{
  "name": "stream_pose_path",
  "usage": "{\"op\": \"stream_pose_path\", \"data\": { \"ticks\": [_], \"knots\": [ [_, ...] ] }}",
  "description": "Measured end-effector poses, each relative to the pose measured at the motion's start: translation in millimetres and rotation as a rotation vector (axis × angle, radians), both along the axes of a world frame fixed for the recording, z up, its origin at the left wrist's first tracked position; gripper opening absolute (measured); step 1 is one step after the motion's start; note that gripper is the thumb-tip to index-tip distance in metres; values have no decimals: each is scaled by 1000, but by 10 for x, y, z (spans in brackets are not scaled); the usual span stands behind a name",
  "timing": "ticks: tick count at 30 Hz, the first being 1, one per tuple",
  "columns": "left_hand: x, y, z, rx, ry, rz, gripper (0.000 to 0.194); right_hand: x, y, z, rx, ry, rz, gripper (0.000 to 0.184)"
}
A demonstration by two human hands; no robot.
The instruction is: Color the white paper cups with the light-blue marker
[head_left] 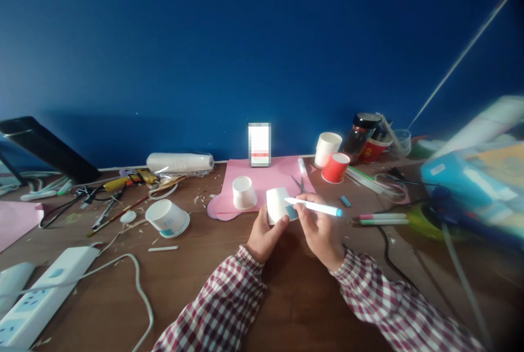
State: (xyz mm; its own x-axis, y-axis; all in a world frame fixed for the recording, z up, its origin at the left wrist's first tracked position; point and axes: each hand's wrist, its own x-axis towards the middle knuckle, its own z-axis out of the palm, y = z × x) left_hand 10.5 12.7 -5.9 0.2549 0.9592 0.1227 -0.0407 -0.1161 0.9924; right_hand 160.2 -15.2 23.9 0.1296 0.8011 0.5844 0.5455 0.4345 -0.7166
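Observation:
My left hand (265,234) is closed around a white paper cup (277,206) lying tilted on its side, its thumb along the lower edge. Blue print shows on the cup's right part. In my right hand (317,229) is a white marker with a blue end (319,207), pinched between thumb and fingers. The marker's left tip lies over the cup's side; whether it touches, I cannot tell. Just behind my hands stands another white paper cup (244,194) on a pink sheet (270,177). A pair of scissors (300,183) lies on the sheet, partly hidden by my right hand.
At left are a tilted paper cup (167,218), a power strip (51,292) with a looping cable, and a wrapped cup stack (180,163). To the right are a red paper cup (335,168), a dark-lidded jar (362,136), two markers (382,219) and a blue package (458,177).

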Motion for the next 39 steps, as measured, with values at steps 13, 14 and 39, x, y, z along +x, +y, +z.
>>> {"op": "stream_pose_path", "data": {
  "ticks": [13,14,39],
  "knots": [
    [0,0,17,17,23,2,54,-2,15,-5,9,-1,1,13],
    [0,0,18,17,24,2,54,-2,15,-6,9,-1,0,13],
    [-3,7,4,20,38,-4,54,17,8,-44,-17,19,-17,15]
  ]
}}
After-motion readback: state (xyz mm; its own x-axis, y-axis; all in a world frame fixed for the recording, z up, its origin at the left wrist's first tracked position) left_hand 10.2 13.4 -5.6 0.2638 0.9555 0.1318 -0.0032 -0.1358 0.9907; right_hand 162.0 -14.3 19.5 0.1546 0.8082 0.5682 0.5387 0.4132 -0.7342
